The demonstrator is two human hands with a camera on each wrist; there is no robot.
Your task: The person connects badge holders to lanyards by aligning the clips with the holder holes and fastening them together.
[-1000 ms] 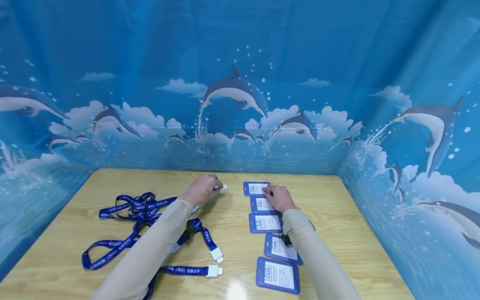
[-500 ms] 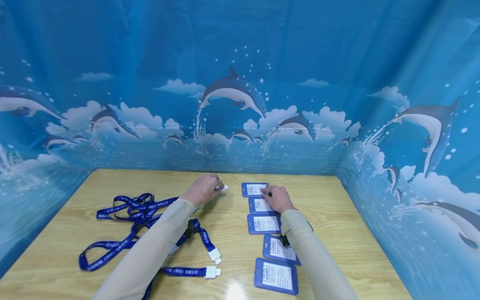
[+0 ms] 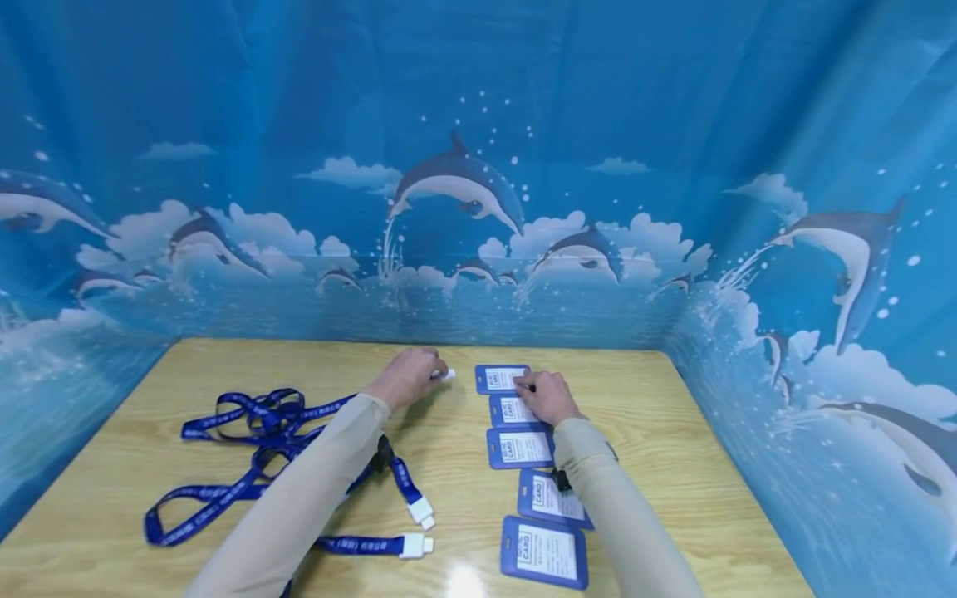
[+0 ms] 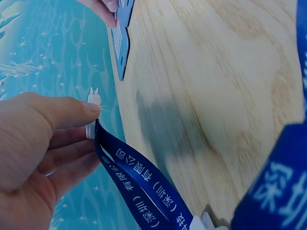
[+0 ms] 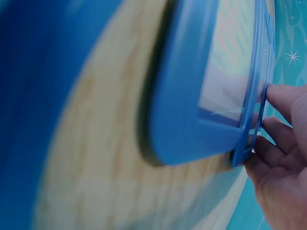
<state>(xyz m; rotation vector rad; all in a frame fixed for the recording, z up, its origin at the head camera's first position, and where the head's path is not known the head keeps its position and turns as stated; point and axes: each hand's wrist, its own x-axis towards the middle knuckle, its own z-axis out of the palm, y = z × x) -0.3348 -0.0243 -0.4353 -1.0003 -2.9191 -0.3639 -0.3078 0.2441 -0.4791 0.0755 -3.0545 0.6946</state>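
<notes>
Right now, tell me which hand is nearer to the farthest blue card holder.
Right. The right hand is at the right end of that card holder; the left hand is apart from it, off its left side, pinching a white lanyard clip.

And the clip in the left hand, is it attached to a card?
Unattached: the clip ends in bare prongs, apart from the cards.

in front of you: one table point(image 3: 673, 465), light wood grain, with a bright glare point(image 3: 465, 580) on your side. beyond it and to your left and right: one blue backdrop point(image 3: 336, 100), creased, printed with leaping dolphins point(image 3: 482, 177), white clouds point(image 3: 355, 174), pale droplets point(image 3: 514, 160) and a rippled, lighter sea point(image 3: 419, 316).
</notes>
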